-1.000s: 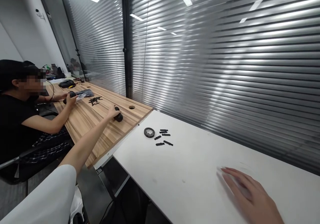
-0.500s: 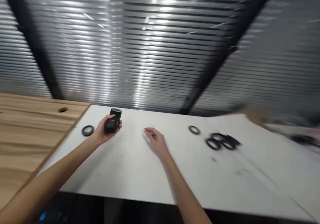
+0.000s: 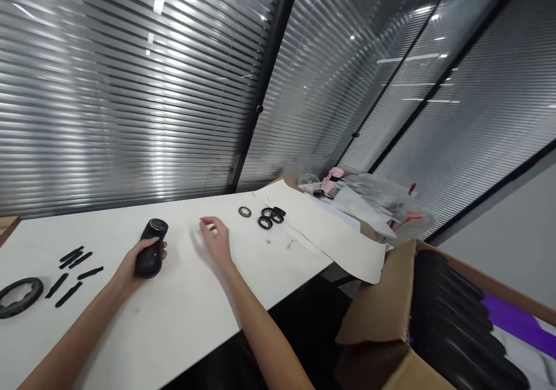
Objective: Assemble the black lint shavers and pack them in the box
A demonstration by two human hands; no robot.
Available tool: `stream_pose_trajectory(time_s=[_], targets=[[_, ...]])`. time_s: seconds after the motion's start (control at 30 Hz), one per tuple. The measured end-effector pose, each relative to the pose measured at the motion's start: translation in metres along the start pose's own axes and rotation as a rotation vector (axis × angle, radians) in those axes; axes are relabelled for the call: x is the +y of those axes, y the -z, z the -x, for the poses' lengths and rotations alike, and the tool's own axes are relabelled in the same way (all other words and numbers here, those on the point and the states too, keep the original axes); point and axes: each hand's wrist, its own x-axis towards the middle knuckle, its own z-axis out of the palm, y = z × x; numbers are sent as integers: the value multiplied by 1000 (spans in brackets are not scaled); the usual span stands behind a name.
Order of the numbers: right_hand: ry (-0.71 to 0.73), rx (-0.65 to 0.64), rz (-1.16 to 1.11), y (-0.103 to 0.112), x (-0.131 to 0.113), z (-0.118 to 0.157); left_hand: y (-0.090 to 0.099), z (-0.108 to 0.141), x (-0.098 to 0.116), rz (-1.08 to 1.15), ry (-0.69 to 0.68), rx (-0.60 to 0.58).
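My left hand (image 3: 134,258) is wrapped round a black rounded device (image 3: 150,251) with a flat, shiny round top, held upright over the white table (image 3: 174,314). To its right, my right hand (image 3: 216,238) hovers above the table with fingers curled and thumb near the fingertips; whether anything small is between them is hidden. Beyond it lie a single black ring (image 3: 244,211) and a cluster of black rings (image 3: 270,218). Left of my left hand are several short black strips (image 3: 69,294) and a larger black ring (image 3: 21,297).
An open cardboard box (image 3: 391,297) with several black rounded items (image 3: 456,326) and purple material stands at the right. White paper (image 3: 347,254), plastic bags and a pink item (image 3: 332,177) lie at the table's far right. Slatted blinds rise behind.
The view has swung to the right, bringing the box, the bags and the black strips into sight. My left hand still holds the black device, and my right hand remains raised with curled fingers.
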Motion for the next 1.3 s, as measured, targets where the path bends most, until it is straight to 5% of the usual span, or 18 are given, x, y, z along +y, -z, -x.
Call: stream_pose_trajectory(time_s=[0.17, 0.3, 0.5, 0.7, 0.9, 1.17, 1.3], targets=[[-141, 309, 200, 87, 19, -43, 3, -4, -4, 7, -29, -65], [-203, 312, 378, 145, 32, -54, 1, -7, -6, 17, -28, -130], [-214, 178, 490, 157, 42, -47, 3, -9, -7, 39, -30, -189], [-167, 191, 391, 155, 28, -53, 7, -15, -10, 44, -55, -224], [-149, 176, 24, 114, 4, -62, 6, -15, -6, 16, -67, -248], [-325, -309, -687, -25, -23, -41, 7, -17, -5, 26, -153, -229], [-416, -459, -826, -62, -24, -42, 12, -21, 2, 41, -164, -169]])
